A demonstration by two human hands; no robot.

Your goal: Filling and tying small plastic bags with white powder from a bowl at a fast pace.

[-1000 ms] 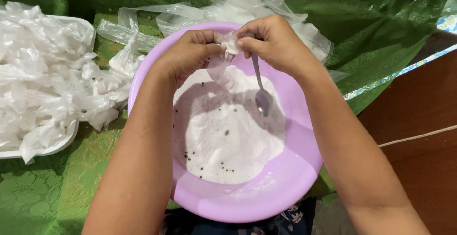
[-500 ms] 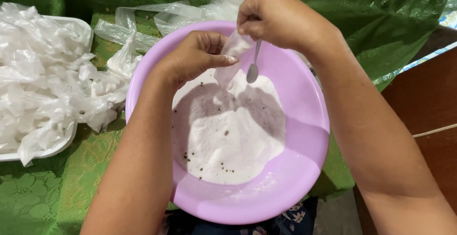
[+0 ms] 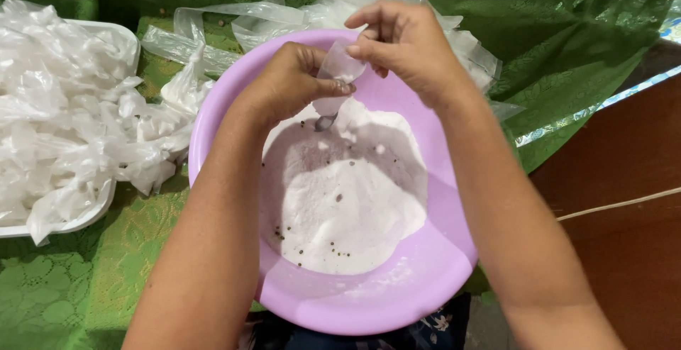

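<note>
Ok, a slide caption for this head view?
Both hands, left and right, pinch a small clear bag over white powder in a lilac basin.

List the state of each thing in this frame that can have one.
Round lilac plastic basin: part filled with white powder.
Small clear plastic bag: pinched by both hands above the basin.
Left hand: gripping the bag.
Right hand: pinching the bag.
White tray: heaped with plastic bags.

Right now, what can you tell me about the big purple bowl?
The purple bowl is round, wide and shallow, and looks like smooth plastic. It sits upright on a green patterned cloth, close below the camera. A heap of white powder with small dark specks fills its middle. Both forearms reach over it, and the left hand and right hand hold a small clear bag above its far side.
</note>
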